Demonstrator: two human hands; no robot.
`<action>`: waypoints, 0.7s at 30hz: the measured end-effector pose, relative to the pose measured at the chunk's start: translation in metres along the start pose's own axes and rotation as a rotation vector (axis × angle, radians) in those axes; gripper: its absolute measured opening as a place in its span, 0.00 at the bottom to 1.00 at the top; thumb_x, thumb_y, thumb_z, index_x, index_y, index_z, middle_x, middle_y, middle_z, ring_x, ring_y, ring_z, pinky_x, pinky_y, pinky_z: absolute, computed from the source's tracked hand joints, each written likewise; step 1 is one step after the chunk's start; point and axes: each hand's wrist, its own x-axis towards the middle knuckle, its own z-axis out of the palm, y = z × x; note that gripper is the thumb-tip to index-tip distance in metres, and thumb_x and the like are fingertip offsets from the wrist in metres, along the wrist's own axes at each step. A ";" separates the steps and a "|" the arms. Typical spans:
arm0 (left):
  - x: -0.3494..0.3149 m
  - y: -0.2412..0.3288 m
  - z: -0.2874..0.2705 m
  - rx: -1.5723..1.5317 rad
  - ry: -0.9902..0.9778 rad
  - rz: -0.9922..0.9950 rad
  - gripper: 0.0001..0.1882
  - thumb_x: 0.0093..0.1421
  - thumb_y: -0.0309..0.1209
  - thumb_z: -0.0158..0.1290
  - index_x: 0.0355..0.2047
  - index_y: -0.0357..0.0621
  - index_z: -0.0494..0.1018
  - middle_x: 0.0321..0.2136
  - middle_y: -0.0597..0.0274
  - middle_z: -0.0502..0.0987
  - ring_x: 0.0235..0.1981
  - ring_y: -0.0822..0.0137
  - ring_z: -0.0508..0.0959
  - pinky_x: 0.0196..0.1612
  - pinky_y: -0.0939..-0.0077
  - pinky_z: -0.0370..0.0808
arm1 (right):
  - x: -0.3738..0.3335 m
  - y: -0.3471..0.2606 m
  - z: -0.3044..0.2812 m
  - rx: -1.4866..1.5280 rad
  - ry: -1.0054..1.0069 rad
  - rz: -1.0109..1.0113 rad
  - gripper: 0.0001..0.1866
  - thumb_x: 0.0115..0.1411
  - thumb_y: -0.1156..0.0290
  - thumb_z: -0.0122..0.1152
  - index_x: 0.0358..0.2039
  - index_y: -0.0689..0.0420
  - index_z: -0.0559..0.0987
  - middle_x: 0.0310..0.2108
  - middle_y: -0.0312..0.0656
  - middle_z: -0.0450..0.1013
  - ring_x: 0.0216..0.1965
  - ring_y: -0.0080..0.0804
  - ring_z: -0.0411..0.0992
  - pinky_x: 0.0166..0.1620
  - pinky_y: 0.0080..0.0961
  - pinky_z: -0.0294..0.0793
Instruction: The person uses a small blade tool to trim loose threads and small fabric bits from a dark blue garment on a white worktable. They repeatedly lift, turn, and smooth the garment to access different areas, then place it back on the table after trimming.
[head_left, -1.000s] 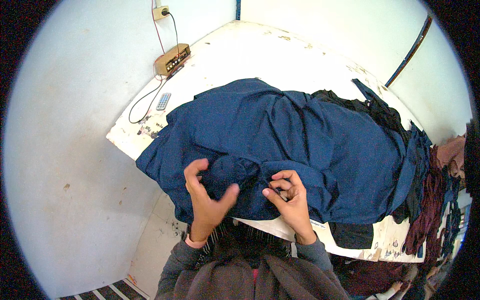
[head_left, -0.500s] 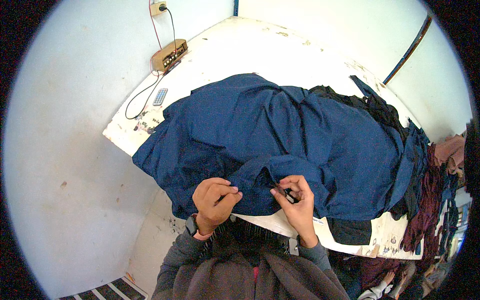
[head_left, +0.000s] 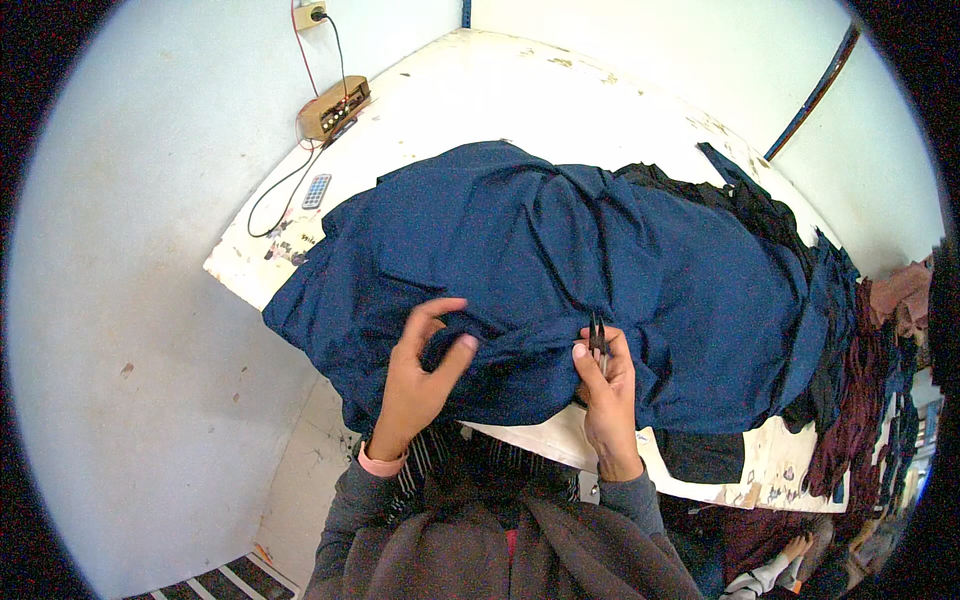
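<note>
A large dark blue garment (head_left: 500, 240) lies heaped over the near part of the white table. My left hand (head_left: 420, 375) is above its near left part, thumb and fingers spread apart with nothing seen between them. In my right hand (head_left: 612, 400) is a small pair of thread snips (head_left: 598, 338), pinched between thumb and fingers. Their two dark pointed blades face away from me, slightly apart. The fingers of this hand are close to the blue cloth; whether they also touch it I cannot tell.
Black cloth (head_left: 770, 225) lies behind the garment at right, and maroon cloth (head_left: 850, 400) hangs over the table's right end. A brown box with cables (head_left: 335, 108) and a remote control (head_left: 316, 191) rest at far left. Another person's hand (head_left: 795, 548) shows at lower right.
My left hand has opened from a pinch and moved slightly away from me. The raised cloth fold between my hands has dropped flatter. The snips in my right hand now point upward in plain view.
</note>
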 end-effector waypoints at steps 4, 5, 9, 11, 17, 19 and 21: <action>-0.002 -0.011 -0.004 -0.039 -0.422 -0.142 0.16 0.66 0.37 0.57 0.47 0.39 0.80 0.42 0.59 0.84 0.44 0.69 0.81 0.54 0.73 0.73 | 0.001 0.004 0.004 0.032 -0.021 -0.017 0.11 0.66 0.69 0.63 0.47 0.53 0.73 0.37 0.26 0.70 0.35 0.10 0.63 0.37 0.10 0.60; -0.003 -0.013 -0.003 -0.083 -0.492 -0.209 0.16 0.67 0.39 0.57 0.46 0.39 0.81 0.41 0.60 0.84 0.43 0.69 0.81 0.53 0.73 0.73 | 0.002 0.005 0.004 0.022 -0.013 -0.029 0.12 0.66 0.69 0.63 0.47 0.53 0.73 0.37 0.27 0.71 0.35 0.11 0.64 0.39 0.11 0.60; -0.011 -0.012 0.000 -0.416 -0.389 -0.600 0.20 0.70 0.43 0.52 0.45 0.37 0.81 0.41 0.60 0.84 0.43 0.68 0.82 0.50 0.73 0.75 | 0.005 0.011 -0.001 -0.026 -0.045 -0.048 0.13 0.67 0.71 0.61 0.49 0.54 0.70 0.43 0.32 0.73 0.44 0.17 0.70 0.50 0.17 0.68; -0.012 -0.009 0.002 -0.616 -0.372 -0.714 0.21 0.69 0.43 0.53 0.45 0.36 0.80 0.42 0.59 0.83 0.44 0.68 0.81 0.52 0.73 0.74 | 0.007 0.013 0.000 -0.025 -0.056 -0.044 0.13 0.67 0.72 0.61 0.49 0.54 0.69 0.43 0.33 0.74 0.45 0.18 0.71 0.51 0.18 0.68; -0.016 -0.006 0.001 -0.804 -0.461 -0.673 0.24 0.67 0.42 0.57 0.53 0.34 0.76 0.47 0.58 0.81 0.48 0.67 0.80 0.56 0.73 0.73 | 0.006 0.012 0.003 -0.012 -0.058 -0.039 0.14 0.67 0.74 0.61 0.49 0.55 0.69 0.39 0.32 0.75 0.42 0.17 0.71 0.47 0.17 0.68; -0.019 -0.003 0.002 -0.816 -0.498 -0.647 0.25 0.66 0.40 0.58 0.56 0.33 0.74 0.48 0.58 0.81 0.49 0.67 0.79 0.57 0.73 0.72 | 0.002 0.012 0.005 0.001 -0.073 -0.024 0.14 0.67 0.75 0.61 0.49 0.55 0.68 0.38 0.32 0.75 0.40 0.16 0.71 0.45 0.16 0.68; -0.023 0.008 0.004 -0.853 -0.499 -0.709 0.27 0.65 0.39 0.59 0.59 0.33 0.72 0.50 0.58 0.80 0.50 0.67 0.79 0.57 0.73 0.72 | -0.003 0.014 0.006 0.025 -0.105 -0.004 0.14 0.66 0.76 0.61 0.48 0.55 0.68 0.38 0.32 0.75 0.39 0.15 0.70 0.43 0.15 0.67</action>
